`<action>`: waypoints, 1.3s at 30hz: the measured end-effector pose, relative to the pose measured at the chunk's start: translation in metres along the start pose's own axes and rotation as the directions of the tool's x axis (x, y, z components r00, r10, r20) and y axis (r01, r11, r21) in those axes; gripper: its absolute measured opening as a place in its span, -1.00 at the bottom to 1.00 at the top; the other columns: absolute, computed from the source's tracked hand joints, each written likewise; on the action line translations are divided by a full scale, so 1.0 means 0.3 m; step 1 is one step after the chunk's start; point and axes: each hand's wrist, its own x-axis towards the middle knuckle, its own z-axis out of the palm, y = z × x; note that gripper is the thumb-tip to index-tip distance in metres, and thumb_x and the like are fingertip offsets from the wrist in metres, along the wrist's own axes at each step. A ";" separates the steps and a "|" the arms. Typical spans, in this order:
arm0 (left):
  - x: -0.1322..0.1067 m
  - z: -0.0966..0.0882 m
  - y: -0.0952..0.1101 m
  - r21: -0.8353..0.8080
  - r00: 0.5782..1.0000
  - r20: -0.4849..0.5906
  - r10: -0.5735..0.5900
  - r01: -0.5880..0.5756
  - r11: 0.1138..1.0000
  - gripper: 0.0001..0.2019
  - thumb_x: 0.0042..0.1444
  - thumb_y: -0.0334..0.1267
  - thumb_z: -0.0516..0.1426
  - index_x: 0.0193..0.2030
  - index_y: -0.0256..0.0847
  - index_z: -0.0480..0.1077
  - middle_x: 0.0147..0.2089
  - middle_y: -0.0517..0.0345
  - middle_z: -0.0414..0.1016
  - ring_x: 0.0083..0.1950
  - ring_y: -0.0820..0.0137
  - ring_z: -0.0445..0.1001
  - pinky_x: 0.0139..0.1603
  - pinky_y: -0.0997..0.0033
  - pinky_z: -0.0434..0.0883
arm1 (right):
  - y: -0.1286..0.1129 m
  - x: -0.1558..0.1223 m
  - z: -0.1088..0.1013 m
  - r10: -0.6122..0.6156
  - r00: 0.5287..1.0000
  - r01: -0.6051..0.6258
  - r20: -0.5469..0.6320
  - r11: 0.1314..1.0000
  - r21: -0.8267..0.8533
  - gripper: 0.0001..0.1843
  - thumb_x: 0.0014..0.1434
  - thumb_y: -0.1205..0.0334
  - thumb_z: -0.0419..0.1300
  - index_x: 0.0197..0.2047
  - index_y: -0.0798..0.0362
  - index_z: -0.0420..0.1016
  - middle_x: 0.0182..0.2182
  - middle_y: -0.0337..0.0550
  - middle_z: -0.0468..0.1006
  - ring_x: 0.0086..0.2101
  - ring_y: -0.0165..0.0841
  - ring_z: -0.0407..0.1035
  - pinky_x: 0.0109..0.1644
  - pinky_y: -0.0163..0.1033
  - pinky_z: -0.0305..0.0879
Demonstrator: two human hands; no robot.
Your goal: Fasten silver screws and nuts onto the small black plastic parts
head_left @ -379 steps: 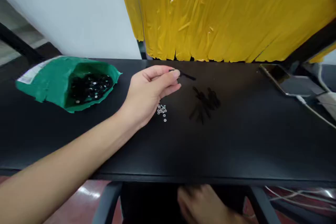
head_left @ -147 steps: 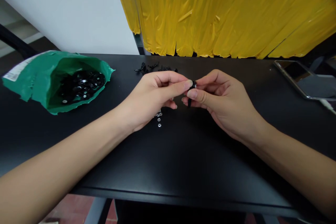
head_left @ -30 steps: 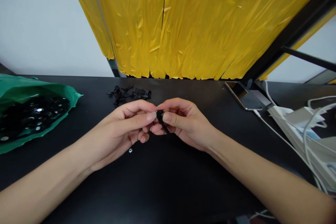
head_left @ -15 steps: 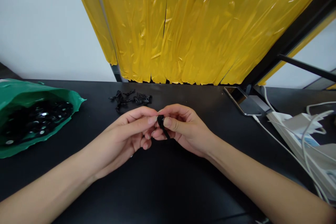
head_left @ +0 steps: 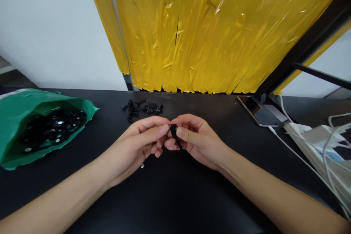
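Note:
Between my two hands, above the black table, is a small black strap-like piece (head_left: 176, 136), its narrow tail hanging down. My right hand (head_left: 204, 140) is closed, pinching it between thumb and fingers. My left hand (head_left: 138, 144) meets it from the other side, thumb and index fingertip pressed at the piece's upper end; my fingers partly hide what lies there. Just below my left hand shows a tiny shiny round bit (head_left: 142, 166). Beyond the hands lies a loose pile of small black pieces (head_left: 142, 109).
At left a green plastic bag (head_left: 16, 117) lies with its mouth open, holding many black parts with shiny round spots (head_left: 56, 128). To the right are a phone (head_left: 259, 111) with a white cable and a white power strip (head_left: 304, 146) with plugs. Yellow plastic sheeting (head_left: 192, 36) hangs behind the table.
The whole view has shifted slightly, so everything sits a little lower and further right. Both hands keep their grip on the black piece. The shiny round bit shows more clearly.

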 end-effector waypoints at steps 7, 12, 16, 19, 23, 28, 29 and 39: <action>0.004 -0.005 0.021 0.363 0.973 0.009 0.229 -0.217 0.906 -0.78 0.23 -0.05 0.37 -0.21 -0.17 0.63 -0.33 0.22 0.59 -0.35 0.54 0.50 -0.42 0.67 0.47 | 0.003 -0.001 -0.005 0.014 0.998 -0.012 -0.058 1.000 0.029 -0.77 0.22 0.31 0.50 -0.09 -0.02 0.61 -0.34 -0.33 0.74 -0.34 -0.44 0.70 -0.14 -0.34 0.66; -0.005 -0.003 0.038 0.551 0.949 0.044 0.312 -0.283 0.785 -0.82 0.29 -0.11 0.30 -0.15 -0.17 0.63 -0.23 0.19 0.55 -0.33 0.49 0.51 -0.41 0.58 0.49 | 0.008 -0.003 -0.010 0.023 0.997 -0.021 -0.077 0.999 0.039 -0.71 0.19 0.31 0.52 -0.12 0.00 0.52 -0.36 -0.34 0.72 -0.37 -0.44 0.68 -0.18 -0.34 0.64; -0.010 0.000 0.041 0.586 0.946 0.067 0.316 -0.294 0.756 -0.80 0.30 -0.10 0.27 -0.18 -0.19 0.58 -0.27 0.19 0.51 -0.35 0.47 0.46 -0.42 0.53 0.46 | 0.009 0.000 -0.012 0.034 0.996 -0.032 -0.078 0.999 0.024 -0.72 0.19 0.31 0.52 -0.18 0.01 0.50 -0.39 -0.36 0.70 -0.36 -0.44 0.69 -0.19 -0.37 0.62; -0.011 -0.001 0.042 0.602 0.944 0.083 0.319 -0.302 0.739 -0.80 0.32 -0.11 0.25 -0.20 -0.21 0.54 -0.26 0.19 0.47 -0.35 0.48 0.41 -0.43 0.52 0.42 | 0.007 0.000 -0.012 0.045 0.996 -0.044 -0.077 0.999 0.013 -0.72 0.18 0.30 0.53 -0.20 0.01 0.49 -0.38 -0.35 0.70 -0.36 -0.43 0.69 -0.19 -0.37 0.63; -0.011 -0.008 0.044 0.603 0.940 0.107 0.323 -0.320 0.731 -0.82 0.34 -0.13 0.23 -0.17 -0.20 0.52 -0.24 0.19 0.45 -0.35 0.50 0.39 -0.40 0.50 0.43 | 0.005 -0.004 -0.014 0.060 0.995 -0.058 -0.076 0.998 0.022 -0.73 0.17 0.31 0.53 -0.18 0.01 0.53 -0.35 -0.34 0.72 -0.35 -0.42 0.70 -0.18 -0.35 0.65; -0.014 -0.015 0.049 0.548 0.950 0.113 0.290 -0.304 0.779 -0.82 0.35 -0.12 0.24 -0.16 -0.19 0.53 -0.23 0.19 0.48 -0.32 0.50 0.42 -0.38 0.55 0.45 | 0.003 -0.004 -0.015 0.065 0.995 -0.064 -0.076 0.998 0.021 -0.74 0.16 0.30 0.54 -0.14 0.01 0.59 -0.30 -0.31 0.74 -0.34 -0.42 0.70 -0.16 -0.35 0.65; -0.014 -0.014 0.050 0.531 0.954 0.112 0.277 -0.293 0.795 -0.82 0.34 -0.12 0.25 -0.15 -0.19 0.54 -0.23 0.18 0.49 -0.32 0.50 0.43 -0.38 0.56 0.46 | 0.002 -0.004 -0.015 0.067 0.995 -0.066 -0.079 0.998 0.018 -0.74 0.15 0.29 0.55 -0.14 0.01 0.60 -0.30 -0.30 0.74 -0.34 -0.42 0.70 -0.16 -0.36 0.65; -0.011 -0.009 0.033 0.372 0.975 0.085 0.204 -0.221 0.902 -0.79 0.24 -0.11 0.36 -0.13 -0.19 0.54 -0.32 0.19 0.53 -0.35 0.49 0.44 -0.39 0.59 0.48 | 0.001 -0.001 -0.019 0.062 0.995 -0.061 -0.072 0.998 0.020 -0.75 0.16 0.31 0.54 -0.11 -0.02 0.66 -0.28 -0.28 0.77 -0.33 -0.45 0.70 -0.12 -0.36 0.65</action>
